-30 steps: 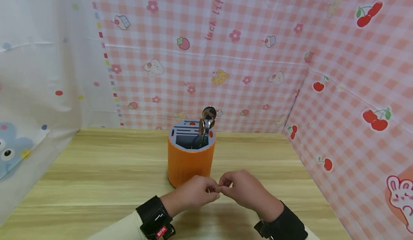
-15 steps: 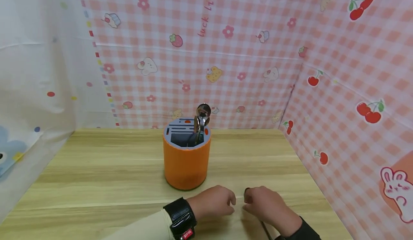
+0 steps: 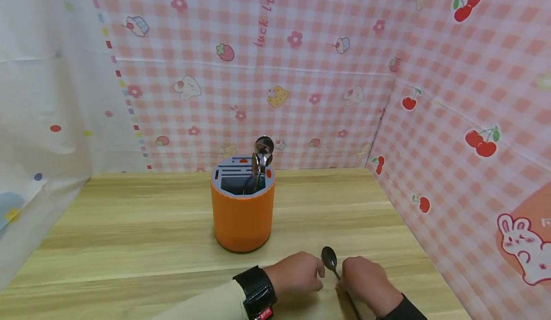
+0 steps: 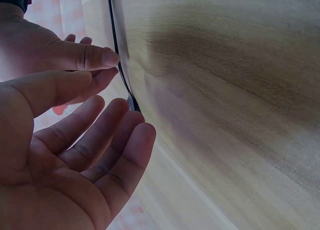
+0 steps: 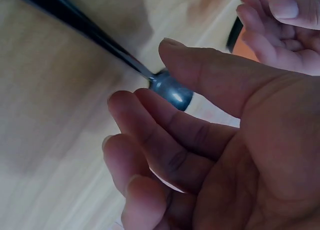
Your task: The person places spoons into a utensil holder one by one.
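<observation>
A dark metal spoon (image 3: 329,259) lies on or very close to the wooden table, its bowl pointing away from me and its handle running towards the front. Beside the handle is my right hand (image 3: 366,279), fingers loosely bent. In the right wrist view its thumb and fingertips stand apart, with the spoon (image 5: 172,90) beyond them and not pinched; contact is unclear. My left hand (image 3: 297,272) hovers left of the spoon, holding nothing, its fingers (image 4: 120,160) relaxed. An orange cylindrical cutlery holder (image 3: 243,222) stands behind the hands, with several shiny spoons (image 3: 264,145) upright in it.
The holder's grey top (image 3: 234,171) has narrow slots and a larger compartment. Pink checked cloth (image 3: 267,71) hangs at the back and right, white cloth (image 3: 43,71) at the left. Wood-grain table (image 3: 142,229) extends on both sides of the holder.
My hands have drawn apart and shifted right, away from the holder. The spoon, mostly hidden by the right hand before, now shows, and the right hand has loosened from it. The head view has shifted slightly.
</observation>
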### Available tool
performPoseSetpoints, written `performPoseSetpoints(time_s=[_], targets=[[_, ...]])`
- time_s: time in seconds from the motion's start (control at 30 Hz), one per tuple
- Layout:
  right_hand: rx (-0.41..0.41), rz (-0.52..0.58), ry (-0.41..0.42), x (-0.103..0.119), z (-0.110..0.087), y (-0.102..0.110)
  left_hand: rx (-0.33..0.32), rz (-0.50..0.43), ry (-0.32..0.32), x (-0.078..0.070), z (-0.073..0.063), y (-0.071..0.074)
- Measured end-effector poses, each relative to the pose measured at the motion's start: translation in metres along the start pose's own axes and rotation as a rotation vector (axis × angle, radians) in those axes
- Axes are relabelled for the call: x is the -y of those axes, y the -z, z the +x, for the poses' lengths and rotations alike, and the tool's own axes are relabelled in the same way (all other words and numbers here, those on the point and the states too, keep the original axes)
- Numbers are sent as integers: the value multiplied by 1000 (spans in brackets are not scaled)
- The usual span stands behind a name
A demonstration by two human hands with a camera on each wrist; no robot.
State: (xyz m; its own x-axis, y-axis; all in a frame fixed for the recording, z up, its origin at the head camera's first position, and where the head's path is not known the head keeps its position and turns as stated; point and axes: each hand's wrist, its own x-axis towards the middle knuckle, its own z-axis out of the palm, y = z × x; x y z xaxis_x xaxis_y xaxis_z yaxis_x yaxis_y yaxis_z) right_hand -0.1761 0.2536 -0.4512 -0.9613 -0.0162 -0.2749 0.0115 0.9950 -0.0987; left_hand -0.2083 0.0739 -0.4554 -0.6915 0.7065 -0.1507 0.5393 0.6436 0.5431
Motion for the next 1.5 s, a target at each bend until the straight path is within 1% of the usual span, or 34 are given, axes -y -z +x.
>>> performPoseSetpoints(time_s=[0.17, 0.33, 0.4, 0.47, 0.63, 0.7, 0.83, 0.9, 0.97, 1.07, 1.17, 1.2, 1.3, 1.43, 1.5], targets=[[-26, 48, 17, -5, 0, -6, 10, -22, -7, 2, 3, -2], [-4, 74, 16, -6, 3, -8, 10, -49, -31, 5, 9, -8], [3, 87, 15, -6, 4, -9, 8, -52, -40, 5, 11, -11], [5, 98, 17, -6, 5, -9, 7, -34, -46, 5, 12, -14], [18, 136, 16, -4, 6, -12, 23, -43, -22, 4, 11, -18], [2, 154, 22, -4, 6, -14, 28, -62, -3, 5, 11, -19], [-46, 192, 54, -3, 6, -17, 32, -65, 29, 6, 12, -20], [-63, 228, 81, -1, 6, -17, 18, -70, 33, 7, 11, -21], [-75, 276, 108, 1, 5, -15, -27, -101, 23, 9, 11, -22], [-121, 317, 161, 5, 5, -12, -119, -216, 6, 14, 10, -23], [-165, 337, 190, 10, 6, -9, -192, -386, 22, 18, 11, -22], [-174, 346, 198, 12, 6, -9, -204, -441, 36, 19, 11, -21], [-181, 388, 204, 15, 7, -7, -244, -544, 68, 21, 12, -18], [-181, 454, 239, 17, 7, -2, -292, -628, 85, 21, 9, -11], [-177, 490, 262, 18, 8, 1, -304, -657, 88, 21, 5, -5]])
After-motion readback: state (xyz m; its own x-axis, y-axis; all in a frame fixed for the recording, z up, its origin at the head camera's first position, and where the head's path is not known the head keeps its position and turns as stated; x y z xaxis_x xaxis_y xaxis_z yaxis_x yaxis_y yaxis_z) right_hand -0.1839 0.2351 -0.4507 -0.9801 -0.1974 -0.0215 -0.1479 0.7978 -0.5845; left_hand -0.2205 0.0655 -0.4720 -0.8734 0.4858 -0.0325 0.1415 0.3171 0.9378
